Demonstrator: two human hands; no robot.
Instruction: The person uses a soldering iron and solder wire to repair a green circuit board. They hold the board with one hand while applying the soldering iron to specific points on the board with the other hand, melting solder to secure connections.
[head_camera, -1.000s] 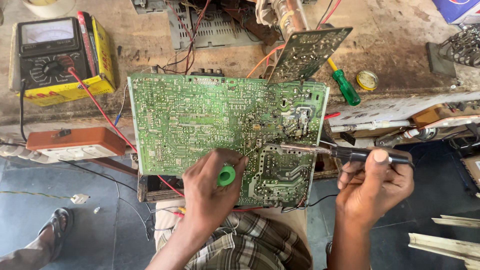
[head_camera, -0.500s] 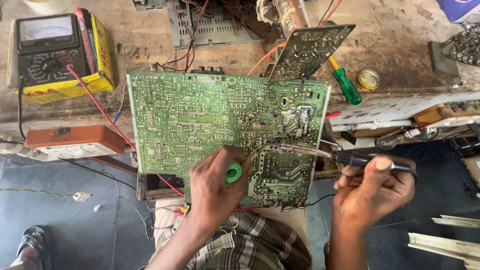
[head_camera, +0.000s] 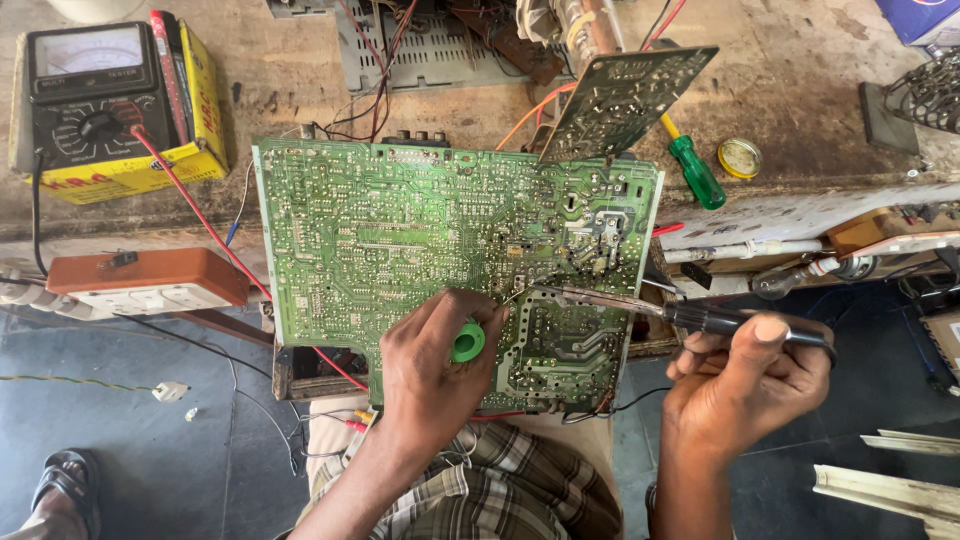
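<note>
A large green circuit board (head_camera: 400, 240) lies solder side up, half on the bench edge and half over my lap. My left hand (head_camera: 430, 370) rests on its near edge and grips a small green solder spool (head_camera: 467, 343), with a thin wire running toward the board's middle. My right hand (head_camera: 735, 385) holds a black-handled soldering iron (head_camera: 700, 318); its metal tip (head_camera: 545, 290) touches the board just right of my left fingers. A smaller circuit board (head_camera: 625, 100) stands tilted at the big board's far right corner.
An analog multimeter (head_camera: 95, 90) in a yellow case sits at far left, its red lead crossing to the board. An orange-topped power strip (head_camera: 150, 280) lies below it. A green-handled screwdriver (head_camera: 695, 170) and a small round tin (head_camera: 740, 157) lie on the right. A sandalled foot (head_camera: 60, 485) is at bottom left.
The soldering iron's tip has moved left onto the board near my left fingers. My left hand with the spool has shifted slightly right.
</note>
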